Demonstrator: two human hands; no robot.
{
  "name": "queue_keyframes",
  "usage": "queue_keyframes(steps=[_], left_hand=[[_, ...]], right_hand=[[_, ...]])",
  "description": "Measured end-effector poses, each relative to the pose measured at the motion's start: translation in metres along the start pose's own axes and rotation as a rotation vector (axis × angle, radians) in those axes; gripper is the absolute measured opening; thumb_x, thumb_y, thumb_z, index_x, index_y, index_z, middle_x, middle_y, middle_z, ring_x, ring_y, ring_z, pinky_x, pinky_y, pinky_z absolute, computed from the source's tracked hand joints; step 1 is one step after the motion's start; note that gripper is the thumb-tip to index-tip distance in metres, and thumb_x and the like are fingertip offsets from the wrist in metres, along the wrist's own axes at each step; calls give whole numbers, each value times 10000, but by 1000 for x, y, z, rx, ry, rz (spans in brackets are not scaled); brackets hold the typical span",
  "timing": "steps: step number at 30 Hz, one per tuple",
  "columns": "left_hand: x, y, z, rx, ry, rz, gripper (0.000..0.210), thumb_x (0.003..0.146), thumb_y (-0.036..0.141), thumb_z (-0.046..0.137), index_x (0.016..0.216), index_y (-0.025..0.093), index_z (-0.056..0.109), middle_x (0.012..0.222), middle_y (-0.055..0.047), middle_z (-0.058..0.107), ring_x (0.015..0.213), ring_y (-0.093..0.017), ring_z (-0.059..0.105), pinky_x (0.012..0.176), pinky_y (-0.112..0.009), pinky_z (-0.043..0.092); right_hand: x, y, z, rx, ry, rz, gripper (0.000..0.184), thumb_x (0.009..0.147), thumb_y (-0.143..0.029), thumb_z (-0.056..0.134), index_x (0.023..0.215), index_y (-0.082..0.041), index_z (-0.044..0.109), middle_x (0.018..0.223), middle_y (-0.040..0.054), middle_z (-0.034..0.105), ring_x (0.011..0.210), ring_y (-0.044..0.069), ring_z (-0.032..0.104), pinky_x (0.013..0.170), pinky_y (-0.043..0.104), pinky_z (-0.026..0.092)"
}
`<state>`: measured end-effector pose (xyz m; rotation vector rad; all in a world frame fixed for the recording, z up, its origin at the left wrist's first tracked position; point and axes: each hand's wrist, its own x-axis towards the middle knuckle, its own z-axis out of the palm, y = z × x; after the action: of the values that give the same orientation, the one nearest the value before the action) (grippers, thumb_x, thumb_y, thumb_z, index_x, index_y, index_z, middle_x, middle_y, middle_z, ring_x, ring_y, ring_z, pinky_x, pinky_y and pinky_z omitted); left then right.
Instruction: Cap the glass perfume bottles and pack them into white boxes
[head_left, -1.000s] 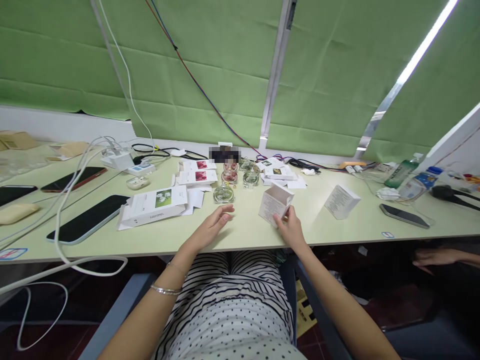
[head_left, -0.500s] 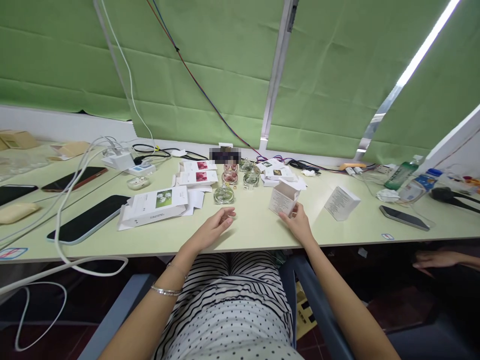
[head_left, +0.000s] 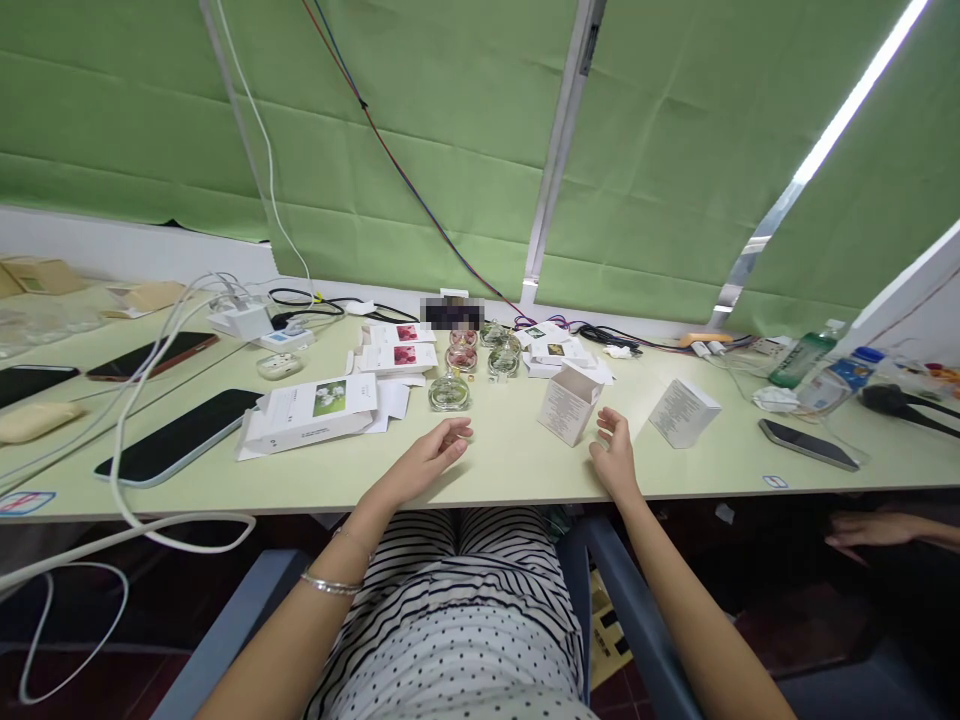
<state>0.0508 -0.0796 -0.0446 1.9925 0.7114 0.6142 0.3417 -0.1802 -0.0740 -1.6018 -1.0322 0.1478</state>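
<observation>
My right hand point(head_left: 615, 455), fingers loosely curled and apart, holds nothing just right of an upright white printed box point(head_left: 568, 405) with an open top. A second printed white box point(head_left: 681, 413) stands farther right. My left hand point(head_left: 433, 455) hovers over the table's front part with nothing in it, its fingers bent and the thumb apart. Beyond it sits a clear round glass bottle point(head_left: 449, 394). Several more round bottles stand behind, some with pink contents point(head_left: 461, 357) and some with greenish contents point(head_left: 503, 358). Left of them lies a flat white box with a flower picture point(head_left: 328, 398).
Flattened white cartons point(head_left: 395, 357) lie left of the bottles, others point(head_left: 559, 352) right. Phones point(head_left: 180, 435), a charger point(head_left: 241, 318) and looping white cables fill the left side. A grey phone point(head_left: 808, 444) and a green bottle point(head_left: 806, 354) are at right. Another person's hand point(head_left: 874, 530) shows below the table edge.
My right hand has let go of the white box and moved a little to the right. The box now stands on the table by itself. My left hand has hardly moved.
</observation>
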Motion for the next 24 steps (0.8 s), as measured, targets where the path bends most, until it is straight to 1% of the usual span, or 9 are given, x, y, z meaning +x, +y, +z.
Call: queue_keyframes(steps=[4,7,12,15,18,19,20,22,24], left_hand=[[1,-2,-1,9,0,5,453,860,473,389,1234,218,360,1223,-81,515,1105,-186,501,968,-371,374],[2,-3,-1,9,-1,6,451,858,472,392,1230,219,363,1220,-83,519,1115,-191,497,973,-377,372],[3,-3,-1,10,-6,8,456,853,471,401,1226,210,372,1216,-88,525,1121,-191,496,982,-372,370],[3,-3,-1,6,-8,9,459,852,474,399,1221,201,377,1206,-93,532,1120,-188,498,980,-366,375],[3,-2,-1,8,-9,8,461,852,476,398,1219,197,377,1207,-98,530,1119,-190,498,982,-373,375],[2,-2,-1,9,-10,9,463,852,479,397,1219,197,376,1208,-99,529,1118,-191,499,984,-378,373],[2,-1,-1,11,-13,10,465,852,482,396,1219,198,374,1210,-99,527,1118,-191,498,985,-383,372],[2,0,-1,13,-15,8,467,850,486,396,1221,203,372,1209,-97,528,1117,-192,499,986,-390,371],[2,0,-1,15,-13,7,470,849,488,397,1222,204,373,1206,-96,531,1111,-192,502,980,-390,376]], right_hand=[[7,9,0,73,19,199,512,581,-184,428,1093,-185,411,1169,112,474,1067,225,487,940,413,400],[11,13,0,94,37,251,475,586,-203,433,1060,-197,429,1137,93,490,1032,214,503,931,400,406],[11,15,0,88,18,224,441,584,-197,431,1024,-201,440,1114,89,494,1022,216,495,935,408,390],[9,13,-1,125,-18,185,480,591,-205,440,1070,-207,418,1147,93,480,1063,213,478,941,407,379],[7,6,1,122,-134,40,606,614,-253,511,1190,-230,325,1240,96,435,1139,212,432,951,416,362],[7,3,2,84,-182,-2,642,616,-283,547,1208,-231,305,1244,99,437,1137,217,432,945,423,362],[6,0,4,28,-224,-25,641,619,-318,575,1199,-224,319,1218,101,462,1112,225,447,930,428,368],[6,-5,6,-80,-256,-20,501,647,-383,571,1087,-198,417,1080,94,547,1005,235,501,870,421,396],[8,-6,5,-150,-194,13,335,684,-409,522,931,-188,471,921,76,585,882,230,536,795,394,421]])
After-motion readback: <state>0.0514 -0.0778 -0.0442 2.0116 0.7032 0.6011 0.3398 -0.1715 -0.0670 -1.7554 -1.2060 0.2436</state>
